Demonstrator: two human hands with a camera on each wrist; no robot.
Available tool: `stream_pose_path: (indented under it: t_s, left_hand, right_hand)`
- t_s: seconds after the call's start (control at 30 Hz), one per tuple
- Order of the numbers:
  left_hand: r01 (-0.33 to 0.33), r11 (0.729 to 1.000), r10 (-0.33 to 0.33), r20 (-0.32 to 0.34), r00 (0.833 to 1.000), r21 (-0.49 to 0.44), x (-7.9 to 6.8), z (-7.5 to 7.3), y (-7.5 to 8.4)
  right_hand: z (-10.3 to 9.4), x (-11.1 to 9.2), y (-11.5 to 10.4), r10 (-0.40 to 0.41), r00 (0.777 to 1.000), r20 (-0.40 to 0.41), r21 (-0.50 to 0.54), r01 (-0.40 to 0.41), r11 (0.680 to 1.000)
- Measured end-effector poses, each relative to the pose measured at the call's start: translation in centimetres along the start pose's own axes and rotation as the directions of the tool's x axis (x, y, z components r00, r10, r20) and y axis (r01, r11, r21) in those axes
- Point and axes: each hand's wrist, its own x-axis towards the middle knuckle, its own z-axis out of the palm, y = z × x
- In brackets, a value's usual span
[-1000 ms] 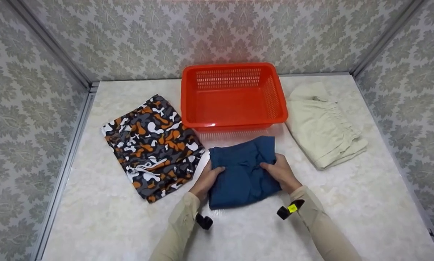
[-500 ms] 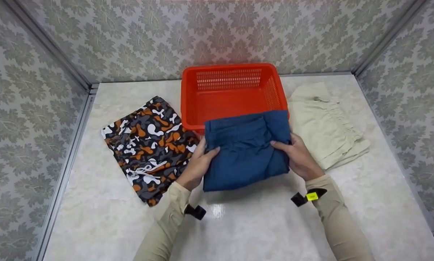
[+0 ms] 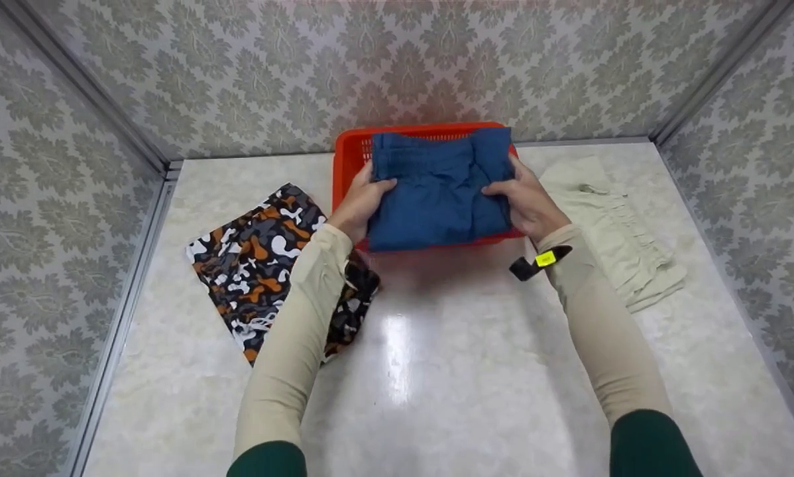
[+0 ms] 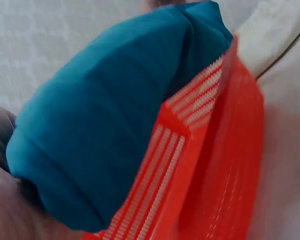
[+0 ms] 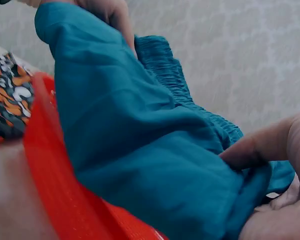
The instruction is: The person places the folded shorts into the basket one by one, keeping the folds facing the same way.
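Folded blue shorts [image 3: 437, 199] with an elastic waistband [image 5: 165, 70] are held by both hands over the red plastic basket [image 3: 345, 192]. My left hand [image 3: 362, 202] grips their left edge, thumb on top and the other fingers behind the cloth. On the opposite edge my right hand [image 3: 529, 199] pinches the fabric the same way. In the left wrist view the blue cloth [image 4: 100, 110] hangs at the basket's slotted wall [image 4: 160, 170]. Most of the basket's inside is hidden behind the shorts; whether they touch its bottom I cannot tell.
Camouflage-patterned shorts [image 3: 258, 245] in orange, black and white lie on the table at left, partly under my left forearm. Pale cream trousers or shorts [image 3: 609, 232] lie folded at right, beside my right forearm. A patterned wall [image 3: 423, 73] stands close behind the basket.
Both hands have carried the blue shorts up off the table and away from me, from in front of the basket to over it. The other clothes stay where they lay.
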Motion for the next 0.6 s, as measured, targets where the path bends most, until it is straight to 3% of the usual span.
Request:
stream_pose_path:
  t_s: [0.13,0.3,0.43,0.6]
  left_hand:
    - [0.051,0.997,-0.049,-0.032,0.998,0.052,2.9,-0.9,0.6]
    - [0.074,0.979,-0.062,-0.072,0.996,0.19,6.0,-1.4,0.0]
    - [0.084,0.959,-0.065,-0.078,0.995,0.271,7.5,-1.3,-1.2]
    - [0.139,0.951,-0.118,-0.092,0.989,0.277,8.7,-1.6,-2.4]
  right_hand:
    - [0.3,3.2,-0.4,0.038,0.994,-0.098,-0.101,-0.048,0.994]
    - [0.0,6.2,-0.1,0.08,0.985,-0.152,-0.249,-0.117,0.961]
    - [-0.3,7.3,0.6,0.109,0.979,-0.172,-0.376,-0.168,0.911]
    - [-0.5,8.3,1.4,0.119,0.977,-0.176,-0.443,-0.187,0.877]
